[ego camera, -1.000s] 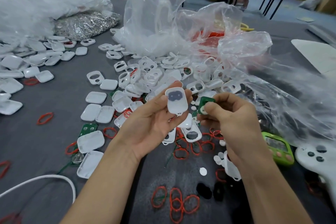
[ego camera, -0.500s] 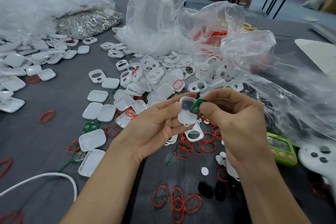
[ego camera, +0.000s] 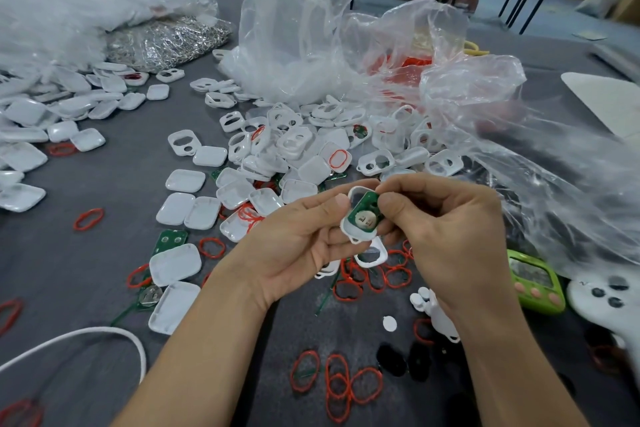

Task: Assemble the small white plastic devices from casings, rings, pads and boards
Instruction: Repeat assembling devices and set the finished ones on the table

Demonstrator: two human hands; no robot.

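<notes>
Board-to-casing alignment is what the coming move turns on. The green board [ego camera: 364,216] lies face up in the open hollow of the white casing [ego camera: 356,191], a round metal contact showing at its middle. Its long axis runs from upper right to lower left, roughly along the casing's own, but it looks slightly skewed and its upper right end seems to ride proud of the rim; whether the lower end is already seated cannot be told.

The right hand [ego camera: 446,236] pinches that upper right end between thumb and forefinger, so the grip sits at the far end of the board and the free end points down and left toward the left palm. The left hand [ego camera: 294,243] cradles the casing from below and the left, its fingers curled under and its thumb pressed on the near left edge. Both are held above the grey table [ego camera: 104,270], in front of the chest.

Judging from this, the board needs a small twist and a downward press to drop flat.

Below the hands lie loose red rings [ego camera: 337,381]; beyond them is a heap of spare casings [ego camera: 298,146].
</notes>
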